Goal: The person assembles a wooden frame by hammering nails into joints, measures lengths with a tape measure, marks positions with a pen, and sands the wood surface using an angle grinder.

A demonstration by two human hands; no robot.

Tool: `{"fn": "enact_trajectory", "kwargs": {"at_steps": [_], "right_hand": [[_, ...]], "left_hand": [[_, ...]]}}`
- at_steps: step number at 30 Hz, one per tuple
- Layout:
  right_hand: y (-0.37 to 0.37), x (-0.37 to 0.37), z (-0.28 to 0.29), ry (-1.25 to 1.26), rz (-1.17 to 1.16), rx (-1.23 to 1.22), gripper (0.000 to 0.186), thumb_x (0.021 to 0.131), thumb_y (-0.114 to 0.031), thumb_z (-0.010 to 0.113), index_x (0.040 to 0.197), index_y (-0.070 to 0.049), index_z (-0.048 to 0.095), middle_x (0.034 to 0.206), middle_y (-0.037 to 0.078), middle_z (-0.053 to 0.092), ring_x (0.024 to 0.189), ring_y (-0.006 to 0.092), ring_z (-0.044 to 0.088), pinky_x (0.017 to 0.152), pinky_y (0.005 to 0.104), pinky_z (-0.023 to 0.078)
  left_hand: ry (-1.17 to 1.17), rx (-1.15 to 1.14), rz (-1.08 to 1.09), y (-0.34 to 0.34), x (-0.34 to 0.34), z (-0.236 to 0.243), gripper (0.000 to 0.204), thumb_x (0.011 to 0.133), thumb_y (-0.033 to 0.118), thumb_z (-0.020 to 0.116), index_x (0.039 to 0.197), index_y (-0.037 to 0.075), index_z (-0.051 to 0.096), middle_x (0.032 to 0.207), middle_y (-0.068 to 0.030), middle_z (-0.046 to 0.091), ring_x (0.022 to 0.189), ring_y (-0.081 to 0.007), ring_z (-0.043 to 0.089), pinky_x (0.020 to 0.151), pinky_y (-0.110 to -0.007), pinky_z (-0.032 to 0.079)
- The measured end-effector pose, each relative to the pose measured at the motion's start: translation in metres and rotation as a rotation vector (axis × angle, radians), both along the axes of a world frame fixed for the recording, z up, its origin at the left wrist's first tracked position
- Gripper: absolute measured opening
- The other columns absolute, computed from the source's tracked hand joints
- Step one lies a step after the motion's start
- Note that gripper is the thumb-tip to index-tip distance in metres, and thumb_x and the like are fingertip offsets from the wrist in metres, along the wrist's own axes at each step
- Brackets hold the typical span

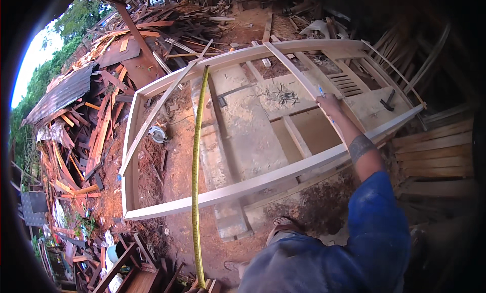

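Evidently, we are measuring the wooden frame [268, 177] before us, yellow tape measure [196, 156] across it, right grip [330, 105] around a blue pen [321, 91], left grip [196, 290] indeterminable; marking probably requires tape alignment next.

Frame [283, 173]: smooth matt wood. Tape measure [195, 176]: metal, slight sheen. Shirt [378, 219]: matt cloth.

Open-air woodworking yard indicated: a large pale timber frame [253, 182] was set over panels [248, 141], a yellow tape measure [196, 166] was stretched across it, and a small heap of nail-like pieces [282, 96] was seen on the panels. Reddish dirt ground [177, 161] was exposed, scrap wood [104, 126] was heaped at left, planks [435, 154] were stacked at right, and greenery [81, 19] was visible beyond.
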State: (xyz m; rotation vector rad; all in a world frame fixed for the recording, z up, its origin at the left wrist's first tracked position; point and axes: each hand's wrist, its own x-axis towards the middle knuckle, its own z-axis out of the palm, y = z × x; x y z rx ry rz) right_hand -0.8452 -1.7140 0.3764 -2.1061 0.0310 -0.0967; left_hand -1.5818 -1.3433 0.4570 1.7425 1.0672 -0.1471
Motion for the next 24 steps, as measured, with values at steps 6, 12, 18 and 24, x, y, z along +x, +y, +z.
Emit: {"fn": "enact_trajectory", "kwargs": {"at_steps": [6, 12, 18, 24], "right_hand": [[-0.158, 0.073, -0.011, 0.133, -0.077, -0.340, 0.038, 0.079, -0.034, 0.063, 0.084, 0.003, 0.073, 0.073, 0.021, 0.068, 0.067, 0.0329, 0.070, 0.060, 0.0437, 0.052], [-0.281, 0.081, -0.007, 0.160, -0.080, 0.054, 0.018, 0.084, -0.020, 0.064, 0.086, -0.003, 0.067, 0.053, -0.003, 0.040, 0.036, 0.0091, 0.031, 0.035, 0.0294, 0.023], [-0.360, 0.083, 0.000, 0.317, -0.015, -0.061, 0.022, 0.085, -0.024, 0.064, 0.087, -0.002, 0.067, 0.059, -0.003, 0.043, 0.040, 0.0084, 0.032, 0.035, 0.0277, 0.023], [-0.204, 0.049, -0.029, 0.804, 0.631, 0.009, 0.051, 0.091, -0.054, 0.068, 0.100, -0.003, 0.067, 0.065, -0.003, 0.050, 0.041, 0.0044, 0.030, 0.036, 0.0223, 0.020]], "left_hand": [[-0.087, -0.010, 0.092, -0.118, 0.066, -0.020, 0.018, 0.091, 0.005, 0.058, 0.104, -0.002, 0.069, 0.071, -0.0016, 0.060, 0.054, -0.0068, 0.050, 0.048, -0.025, 0.037], [0.099, 0.100, 0.082, -0.221, 0.101, -0.026, 0.026, 0.087, 0.020, 0.063, 0.083, -0.004, 0.073, 0.064, -0.0023, 0.062, 0.060, -0.0087, 0.056, 0.056, -0.026, 0.042], [0.119, 0.001, 0.110, -0.334, 0.124, -0.040, 0.028, 0.090, 0.021, 0.062, 0.082, -0.004, 0.072, 0.064, -0.0020, 0.063, 0.061, -0.0078, 0.056, 0.056, -0.027, 0.042], [0.088, -0.015, 0.150, -0.442, 0.146, -0.044, 0.033, 0.085, 0.026, 0.061, 0.087, -0.005, 0.071, 0.057, -0.0076, 0.057, 0.057, -0.0096, 0.054, 0.053, -0.031, 0.043]]}}
